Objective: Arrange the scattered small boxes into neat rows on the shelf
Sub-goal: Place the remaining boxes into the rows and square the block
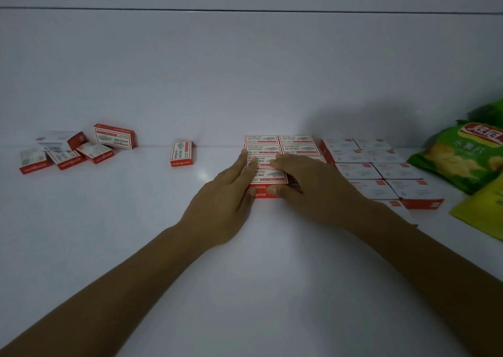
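A tidy block of small red-and-white boxes [280,144] lies two wide at the middle of the white shelf [245,288]. My left hand [226,196] lies with straight fingers along the block's left side, its thumb against the red front edge. My right hand [307,190] rests flat on the block's top right part, thumb also at the front edge, and hides the boxes under it. The nearest box [268,178] shows between the two hands. One loose box [181,154] lies to the left. Several scattered boxes [79,149] lie in a heap at far left.
A second neat block of white-topped boxes [381,166] sits just right of my right hand. Green snack bags [460,152] and a yellow-green bag [484,209] lie at the right edge. The shelf's back wall [245,71] rises behind the boxes.
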Action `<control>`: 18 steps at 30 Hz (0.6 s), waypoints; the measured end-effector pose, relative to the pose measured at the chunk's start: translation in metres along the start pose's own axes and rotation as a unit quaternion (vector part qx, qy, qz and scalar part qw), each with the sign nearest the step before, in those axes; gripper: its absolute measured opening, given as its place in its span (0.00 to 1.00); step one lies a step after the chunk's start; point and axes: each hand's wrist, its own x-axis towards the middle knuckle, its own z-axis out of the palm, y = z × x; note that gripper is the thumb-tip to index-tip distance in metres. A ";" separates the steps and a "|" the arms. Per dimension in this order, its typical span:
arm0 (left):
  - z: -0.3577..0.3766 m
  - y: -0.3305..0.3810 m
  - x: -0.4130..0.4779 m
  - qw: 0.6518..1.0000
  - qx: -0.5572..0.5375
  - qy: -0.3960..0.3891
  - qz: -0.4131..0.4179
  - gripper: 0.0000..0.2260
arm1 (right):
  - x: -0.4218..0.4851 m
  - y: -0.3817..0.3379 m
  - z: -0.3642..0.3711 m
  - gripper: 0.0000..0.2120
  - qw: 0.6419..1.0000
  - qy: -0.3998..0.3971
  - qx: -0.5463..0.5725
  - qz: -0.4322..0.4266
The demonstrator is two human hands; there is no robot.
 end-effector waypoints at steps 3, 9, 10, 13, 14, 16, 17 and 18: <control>-0.002 0.002 0.000 1.000 0.008 -0.003 -0.011 0.26 | 0.000 0.001 0.001 0.25 1.000 0.003 -0.002 -0.001; -0.004 0.003 0.000 1.000 0.013 -0.011 -0.020 0.27 | -0.002 0.000 0.002 0.26 1.000 0.003 -0.007 0.002; -0.004 0.003 0.000 1.000 0.008 -0.010 -0.019 0.27 | -0.003 0.000 0.002 0.26 1.000 0.002 -0.009 0.003; -0.004 0.003 0.000 1.000 -0.009 -0.012 -0.026 0.27 | -0.003 -0.002 -0.001 0.26 1.000 0.004 -0.004 0.007; -0.005 0.002 0.001 0.999 -0.015 -0.013 -0.030 0.28 | -0.003 -0.003 -0.003 0.25 1.000 0.013 0.006 0.008; -0.010 0.002 0.002 0.999 -0.025 -0.008 -0.040 0.29 | -0.002 -0.008 -0.009 0.25 0.999 0.041 0.032 0.013; -0.014 0.002 0.002 0.999 -0.021 -0.002 -0.041 0.30 | -0.001 -0.010 -0.012 0.25 0.998 0.053 0.040 0.018; -0.019 0.002 0.002 0.999 -0.008 0.004 -0.039 0.30 | 0.000 -0.012 -0.014 0.25 0.997 0.063 0.043 0.023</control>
